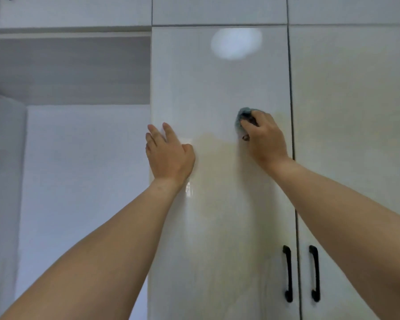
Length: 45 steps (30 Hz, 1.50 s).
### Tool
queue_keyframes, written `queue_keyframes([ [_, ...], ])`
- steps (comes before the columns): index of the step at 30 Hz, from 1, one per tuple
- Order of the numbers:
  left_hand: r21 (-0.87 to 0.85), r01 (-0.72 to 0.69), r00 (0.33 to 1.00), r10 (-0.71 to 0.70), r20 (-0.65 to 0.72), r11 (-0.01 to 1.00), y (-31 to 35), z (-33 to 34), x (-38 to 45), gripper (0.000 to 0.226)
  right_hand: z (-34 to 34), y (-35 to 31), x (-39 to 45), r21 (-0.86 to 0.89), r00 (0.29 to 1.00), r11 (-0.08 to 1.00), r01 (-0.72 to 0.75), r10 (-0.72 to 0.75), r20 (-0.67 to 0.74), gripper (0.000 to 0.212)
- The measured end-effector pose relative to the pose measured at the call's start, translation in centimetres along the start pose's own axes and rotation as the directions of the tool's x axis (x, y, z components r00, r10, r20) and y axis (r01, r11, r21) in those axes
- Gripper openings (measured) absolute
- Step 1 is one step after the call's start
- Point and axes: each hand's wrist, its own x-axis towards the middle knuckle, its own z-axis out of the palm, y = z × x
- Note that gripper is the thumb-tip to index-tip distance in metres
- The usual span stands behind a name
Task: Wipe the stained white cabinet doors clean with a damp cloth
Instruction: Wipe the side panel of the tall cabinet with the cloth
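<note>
Right now the cloth (242,117), a bluish wad, sits bunched under the right hand (264,138), whose curled fingers grasp it and press it against the left cabinet door (219,88), probably scrubbing. A yellowish stain (217,172) spreads at seven o'clock from the cloth. The left hand (169,153), at nine o'clock, lies released and flat on the door's edge, likely steadying it. Two black handles (288,273) hang at six o'clock, flanking the right door (351,100).

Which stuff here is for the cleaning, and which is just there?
For the cleaning:
- blue-grey cloth, held in the right hand
- stained left cabinet door
- left hand, flat on that door
- right cabinet door

Just there:
- two black door handles
- upper cabinets
- open recess
</note>
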Motion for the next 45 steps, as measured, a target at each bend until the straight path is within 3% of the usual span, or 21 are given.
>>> queue_keyframes([
  [1, 0.017, -0.004, 1.0, 0.004, 0.01, 1.0, 0.0, 0.2, 0.0, 0.075, -0.6, 2.6, -0.3, 0.018, 0.988, 0.988, -0.154, 0.154, -0.024, 0.037],
  [3, 0.04, -0.014, 1.0, 0.013, 0.017, 0.999, -0.1, 0.4, -0.1, 0.079, -1.5, 5.8, -0.1, 0.142, 0.876, 0.872, -0.468, 0.479, -0.059, 0.037],
  [5, 0.038, -0.014, 1.0, 0.014, -0.002, 0.999, -0.4, 0.5, -0.1, 0.082, -1.4, 4.8, 0.9, 0.261, 0.788, 0.773, -0.578, 0.612, -0.068, 0.039],
  [7, 0.028, -0.011, 1.0, 0.012, -0.018, 1.0, -0.4, 0.6, -0.2, 0.084, -0.9, 1.2, 1.2, 0.302, 0.863, 0.828, -0.473, 0.505, -0.03, 0.045],
  [9, 0.014, -0.002, 1.0, 0.003, -0.028, 1.0, -0.4, 0.7, -0.2, 0.084, 0.1, -2.7, 0.4, 0.286, 0.985, 0.943, -0.167, 0.149, 0.084, 0.048],
  [11, 0.008, 0.013, 0.999, -0.013, -0.041, 1.0, -0.1, 0.9, -0.2, 0.083, 0.3, -3.5, -0.6, 0.246, 0.967, 0.959, 0.137, -0.183, 0.176, 0.051],
  [12, 0.011, 0.018, 0.999, -0.017, -0.047, 1.0, 0.0, 0.9, -0.2, 0.083, 0.0, -2.6, -0.4, 0.215, 0.961, 0.957, 0.192, -0.228, 0.158, 0.051],
  [15, 0.03, 0.027, 0.999, -0.025, -0.048, 0.999, -0.2, 1.0, -0.1, 0.083, -0.2, 2.8, 0.3, 0.12, 0.999, 0.992, -0.037, 0.036, 0.011, 0.045],
  [18, 0.025, 0.017, 1.0, -0.016, -0.022, 1.0, -0.2, 0.9, -0.3, 0.085, -0.5, 5.3, -0.7, 0.109, 0.909, 0.919, -0.379, 0.391, -0.141, 0.041],
  [20, -0.007, 0.012, 1.0, -0.012, 0.014, 1.0, -0.3, 0.4, -0.3, 0.087, -0.1, 1.9, -2.0, 0.182, 0.925, 0.921, -0.344, 0.366, -0.105, 0.03],
  [22, -0.053, 0.01, 0.999, -0.007, 0.052, 0.999, -0.6, -0.3, -0.4, 0.088, 0.7, -2.9, -3.8, 0.306, 0.995, 0.947, -0.099, 0.1, 0.015, 0.029],
  [24, -0.082, -0.024, 0.994, 0.032, 0.1, 0.996, -1.7, -1.2, -0.4, 0.089, 1.1, -5.6, -4.9, 0.278, 0.97, 0.94, 0.198, -0.228, 0.081, 0.045],
  [25, -0.072, -0.055, 0.991, 0.063, 0.121, 0.996, -2.3, -1.5, -0.5, 0.089, 1.0, -5.4, -4.7, 0.257, 0.951, 0.93, 0.263, -0.294, 0.091, 0.049],
  [27, -0.008, -0.115, 0.983, 0.115, 0.144, 0.993, -3.8, -2.3, -1.1, 0.09, 0.4, -4.3, -3.9, 0.221, 0.978, 0.956, 0.192, -0.205, 0.04, 0.044],
  [30, 0.053, -0.196, 0.962, 0.181, 0.202, 0.979, -5.9, -2.8, -2.1, 0.093, 0.7, -4.4, -2.9, 0.239, 0.977, 0.954, -0.181, 0.202, -0.067, 0.035],
  [32, 0.085, -0.269, 0.938, 0.241, 0.251, 0.959, -7.0, -2.7, -2.6, 0.095, 1.4, -6.7, -1.0, 0.26, 0.961, 0.935, -0.242, 0.268, -0.071, 0.04],
  [35, 0.051, -0.301, 0.921, 0.277, 0.274, 0.952, -8.0, -2.8, -2.4, 0.092, 2.6, -11.3, 3.5, 0.314, 0.989, 0.938, -0.15, 0.145, 0.04, 0.043],
  [38, -0.069, -0.261, 0.931, 0.269, 0.246, 0.963, -8.0, -3.4, -2.4, 0.083, 4.0, -15.5, 3.6, 0.295, 0.982, 0.944, 0.148, -0.175, 0.069, 0.043],
  [42, -0.137, -0.244, 0.945, 0.267, 0.188, 0.96, -9.2, -4.2, -2.6, 0.076, 4.4, -15.1, -1.8, 0.218, 0.802, 0.8, 0.558, -0.588, 0.105, 0.051],
  [44, -0.111, -0.241, 0.943, 0.26, 0.209, 0.964, -9.6, -4.1, -2.6, 0.075, 3.9, -14.3, -0.3, 0.159, 0.726, 0.734, 0.661, -0.678, 0.113, 0.051],
  [45, -0.095, -0.238, 0.943, 0.253, 0.215, 0.967, -9.6, -4.1, -2.5, 0.074, 3.6, -14.5, 1.5, 0.139, 0.762, 0.77, 0.622, -0.637, 0.117, 0.049],
])
